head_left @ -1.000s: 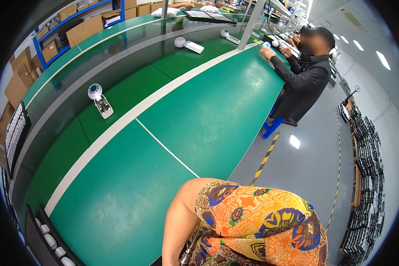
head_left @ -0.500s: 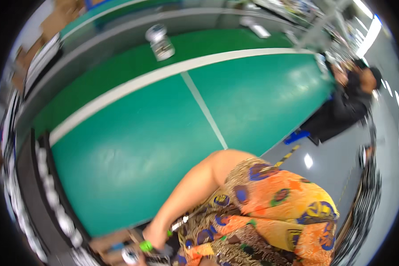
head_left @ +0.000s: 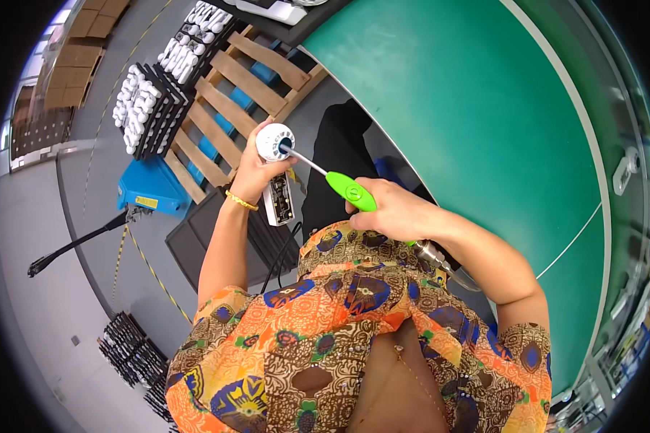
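My left hand [head_left: 253, 172] is closed around a white security camera [head_left: 273, 133] with a round head, dark lens and a ring of dark marks around it. Below that hand hangs the camera's boxy lower part, its dark inside facing me. My right hand [head_left: 396, 209] grips a green air blow gun [head_left: 352, 192], fingers wrapped round its handle. The gun's thin metal nozzle reaches to the lens; whether it touches, I cannot tell. Behind the right hand, a metal coupling [head_left: 430, 254] joins a hose by my shirt.
A green worktable [head_left: 469, 101] with a pale edge strip lies to my right. Ahead on the left are a wooden pallet [head_left: 227, 105], a blue pallet jack [head_left: 152, 187] with a black handle, and stacked black trays of white parts [head_left: 136, 108]. Another white device [head_left: 625, 172] lies at far right.
My view has swung from across the table to the floor on the left. Both hands, blurred or partly out of sight before, now show in the middle with the camera and blow gun.
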Action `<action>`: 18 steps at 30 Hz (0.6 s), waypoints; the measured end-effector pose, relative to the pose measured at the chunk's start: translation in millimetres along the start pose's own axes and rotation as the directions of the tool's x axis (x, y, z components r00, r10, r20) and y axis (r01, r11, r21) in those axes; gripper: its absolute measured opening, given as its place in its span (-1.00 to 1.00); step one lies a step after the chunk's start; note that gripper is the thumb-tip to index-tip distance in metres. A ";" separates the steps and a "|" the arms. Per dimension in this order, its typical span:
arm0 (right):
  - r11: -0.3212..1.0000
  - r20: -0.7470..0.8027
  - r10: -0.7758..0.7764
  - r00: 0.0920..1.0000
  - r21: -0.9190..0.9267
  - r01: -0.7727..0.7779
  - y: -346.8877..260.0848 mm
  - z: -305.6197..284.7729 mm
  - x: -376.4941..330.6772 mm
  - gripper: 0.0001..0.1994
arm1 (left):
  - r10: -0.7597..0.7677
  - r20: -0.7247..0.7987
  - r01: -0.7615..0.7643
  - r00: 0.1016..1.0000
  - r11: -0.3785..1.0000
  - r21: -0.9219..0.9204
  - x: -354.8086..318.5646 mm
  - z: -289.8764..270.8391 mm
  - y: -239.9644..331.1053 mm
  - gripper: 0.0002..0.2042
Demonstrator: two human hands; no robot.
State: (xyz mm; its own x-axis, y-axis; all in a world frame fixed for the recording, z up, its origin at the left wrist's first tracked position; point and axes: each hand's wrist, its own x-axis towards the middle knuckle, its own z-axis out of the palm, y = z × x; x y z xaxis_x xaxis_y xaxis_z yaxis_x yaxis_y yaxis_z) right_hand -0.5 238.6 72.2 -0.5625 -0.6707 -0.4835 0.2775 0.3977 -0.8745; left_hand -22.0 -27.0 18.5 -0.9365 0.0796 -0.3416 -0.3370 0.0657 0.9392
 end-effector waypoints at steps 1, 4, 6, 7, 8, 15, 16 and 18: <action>1.000 0.009 0.002 1.000 -0.003 -0.002 0.4 -0.5 -0.7 -0.72 | -0.003 -0.008 0.003 1.000 1.000 -0.004 -2.6 -0.6 -1.5 -0.29; 0.990 0.005 0.130 0.992 0.062 -0.130 2.4 -4.8 -1.0 -0.75 | -0.036 0.029 0.035 0.999 0.999 0.024 -7.9 -0.8 -7.1 -0.28; 0.993 0.022 0.118 0.993 0.023 -0.118 1.7 -2.6 -5.5 -0.75 | -0.042 0.036 0.042 0.998 0.999 -0.001 -8.1 -0.7 -7.1 -0.29; 0.995 0.036 0.103 0.994 -0.016 -0.102 0.7 -0.7 -7.4 -0.75 | -0.044 0.044 0.045 0.998 0.999 -0.023 -8.1 -1.1 -6.6 -0.30; 0.995 0.048 0.087 0.995 -0.054 -0.085 0.2 0.9 -8.7 -0.75 | -0.044 0.055 0.047 0.998 0.998 -0.046 -6.9 -1.1 -5.4 -0.31; 0.995 0.142 0.062 0.988 -0.085 -0.050 -5.7 0.7 -8.5 -0.73 | -0.125 0.126 0.153 0.984 0.957 -0.246 -5.5 -5.7 -0.8 -0.28; 0.995 0.138 0.080 0.987 -0.073 -0.071 -7.0 -1.0 -7.7 -0.72 | -0.129 0.152 0.170 0.980 0.941 -0.293 -4.9 -6.6 -1.4 -0.29; 0.992 0.172 0.086 0.981 -0.108 -0.068 -3.6 6.5 -9.5 -0.72 | -0.143 0.150 0.181 0.978 0.942 -0.281 -4.6 -7.5 -3.7 -0.31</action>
State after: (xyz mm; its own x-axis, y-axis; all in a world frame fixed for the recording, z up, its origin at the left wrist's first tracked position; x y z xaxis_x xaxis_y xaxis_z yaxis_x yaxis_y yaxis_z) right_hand 8.9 239.5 79.7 -0.3940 -0.7316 -0.5563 0.2293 0.5079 -0.8303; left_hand -17.2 -35.1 16.9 -0.8533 0.2180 -0.4736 -0.5144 -0.2034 0.8331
